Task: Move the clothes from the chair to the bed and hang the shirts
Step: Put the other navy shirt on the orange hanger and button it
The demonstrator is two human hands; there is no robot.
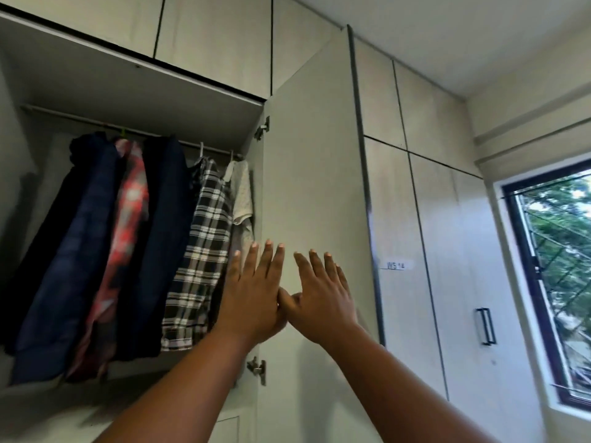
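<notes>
Head view: both hands (256, 295) (323, 298), grip spread empty, right of hung shirts (198, 251).

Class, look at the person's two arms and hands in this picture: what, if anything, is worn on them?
Nothing shows on either. The left hand and right hand are bare, with no rings, watch, bracelets or gloves visible. Both forearms are bare up to the frame's lower edge, with no sleeve in view. The fingernails are short and unpainted.

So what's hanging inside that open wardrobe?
On the rail hang dark navy garments, a red patterned shirt, a black-and-white checked shirt and a pale top. The raised hands and the overlapping clothes hide anything behind.
</notes>
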